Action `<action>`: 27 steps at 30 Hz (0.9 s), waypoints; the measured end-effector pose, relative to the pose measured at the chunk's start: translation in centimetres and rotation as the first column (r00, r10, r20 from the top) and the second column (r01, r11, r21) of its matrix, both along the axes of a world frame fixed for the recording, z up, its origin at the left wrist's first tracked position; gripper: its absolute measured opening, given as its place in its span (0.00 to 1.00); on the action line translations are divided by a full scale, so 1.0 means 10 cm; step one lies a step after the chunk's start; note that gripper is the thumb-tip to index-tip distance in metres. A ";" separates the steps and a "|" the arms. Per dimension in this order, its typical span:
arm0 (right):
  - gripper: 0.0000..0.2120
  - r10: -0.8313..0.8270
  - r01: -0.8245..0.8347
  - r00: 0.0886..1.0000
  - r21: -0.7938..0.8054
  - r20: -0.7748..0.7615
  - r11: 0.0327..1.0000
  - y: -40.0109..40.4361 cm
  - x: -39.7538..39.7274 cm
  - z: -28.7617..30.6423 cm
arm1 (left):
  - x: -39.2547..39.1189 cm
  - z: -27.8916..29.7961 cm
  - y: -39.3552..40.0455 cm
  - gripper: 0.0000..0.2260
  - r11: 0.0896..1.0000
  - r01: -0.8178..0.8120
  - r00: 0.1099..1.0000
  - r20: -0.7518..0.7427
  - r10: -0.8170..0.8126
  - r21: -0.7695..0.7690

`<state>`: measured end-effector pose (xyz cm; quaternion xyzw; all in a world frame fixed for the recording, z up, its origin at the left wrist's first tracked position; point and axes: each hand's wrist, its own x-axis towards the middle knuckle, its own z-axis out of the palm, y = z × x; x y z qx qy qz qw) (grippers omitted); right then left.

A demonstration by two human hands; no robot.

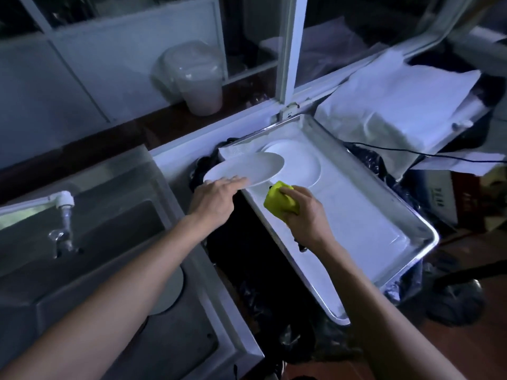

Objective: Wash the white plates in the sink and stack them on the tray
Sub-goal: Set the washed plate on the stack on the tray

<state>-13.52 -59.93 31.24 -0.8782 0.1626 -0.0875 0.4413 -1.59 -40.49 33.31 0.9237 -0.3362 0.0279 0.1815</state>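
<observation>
left hand holds plate; forearm hides sink plate.

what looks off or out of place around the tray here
The metal tray sits askew, its near corner overhanging a dark gap beside the sink. The left hand holds a white plate tilted over the tray's edge. Nothing looks spilled or broken.
</observation>
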 end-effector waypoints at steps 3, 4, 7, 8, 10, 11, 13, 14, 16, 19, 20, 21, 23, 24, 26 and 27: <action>0.26 -0.024 0.024 1.000 -0.010 -0.008 1.000 -0.28 -0.04 -0.10 | 0.13 -0.08 -0.37 0.29 0.995 0.016 0.999 0.028 -0.019 0.096; 0.25 -0.028 0.028 1.000 -0.016 -0.014 0.999 -0.36 -0.05 -0.13 | 0.18 -0.13 -0.49 0.29 0.992 0.021 0.999 0.023 -0.025 0.124; 0.25 -0.054 0.053 0.997 -0.020 -0.047 0.998 -0.57 -0.05 -0.23 | 0.29 -0.29 -0.79 0.30 0.978 0.046 0.999 0.012 -0.050 0.205; 0.25 -0.063 0.062 0.997 -0.017 -0.054 0.998 -0.62 -0.06 -0.26 | 0.33 -0.34 -0.88 0.30 0.972 0.054 0.998 0.012 -0.058 0.228; 0.25 -0.069 0.068 0.996 -0.015 -0.062 0.998 -0.72 -0.07 -0.32 | 0.38 -0.45 -1.04 0.30 0.959 0.071 0.997 0.012 -0.077 0.273; 0.25 -0.071 0.070 0.995 -0.016 -0.064 0.997 -0.75 -0.08 -0.35 | 0.40 -0.49 -1.11 0.29 0.953 0.078 0.996 0.015 -0.086 0.293; 0.26 -0.085 0.084 0.994 -0.018 -0.068 0.996 -0.82 -0.09 -0.41 | 0.42 -0.58 -1.24 0.28 0.945 0.092 0.994 0.023 -0.104 0.314; 0.26 -0.091 0.090 0.993 -0.015 -0.072 0.996 -0.84 -0.09 -0.43 | 0.43 -0.61 -1.29 0.28 0.944 0.088 0.994 0.034 -0.104 0.318; 0.25 -0.091 0.091 0.993 -0.006 -0.081 0.996 -0.89 -0.09 -0.48 | 0.42 -0.67 -1.42 0.28 0.941 0.065 0.994 0.060 -0.089 0.331; 0.25 -0.087 0.087 0.993 -0.003 -0.086 0.996 -0.94 -0.08 -0.54 | 0.42 -0.74 -1.59 0.28 0.912 0.085 0.991 0.058 -0.118 0.402; 0.25 -0.085 0.085 0.993 -0.005 -0.086 0.996 -0.95 -0.09 -0.57 | 0.43 -0.77 -1.64 0.27 0.902 0.092 0.989 0.063 -0.131 0.422; 0.25 -0.081 0.081 0.993 -0.008 -0.087 0.997 -0.96 -0.09 -0.59 | 0.45 -0.79 -1.67 0.26 0.894 0.096 0.988 0.071 -0.140 0.437; 0.25 -0.075 0.074 0.993 -0.011 -0.090 0.997 -0.98 -0.09 -0.64 | 0.48 -0.84 -1.71 0.26 0.882 0.097 0.986 0.074 -0.148 0.461; 0.25 -0.075 0.074 0.993 -0.009 -0.089 0.997 -0.99 -0.09 -0.67 | 0.49 -0.88 -1.72 0.27 0.871 0.100 0.986 0.073 -0.153 0.480; 0.25 -0.074 0.074 0.993 -0.004 -0.094 0.997 -1.00 -0.09 -0.71 | 0.50 -0.94 -1.73 0.29 0.843 0.104 0.984 0.070 -0.166 0.528; 0.26 -0.071 0.071 0.993 -0.001 -0.098 0.997 -1.01 -0.09 -0.74 | 0.51 -0.97 -1.73 0.31 0.832 0.106 0.984 0.064 -0.168 0.545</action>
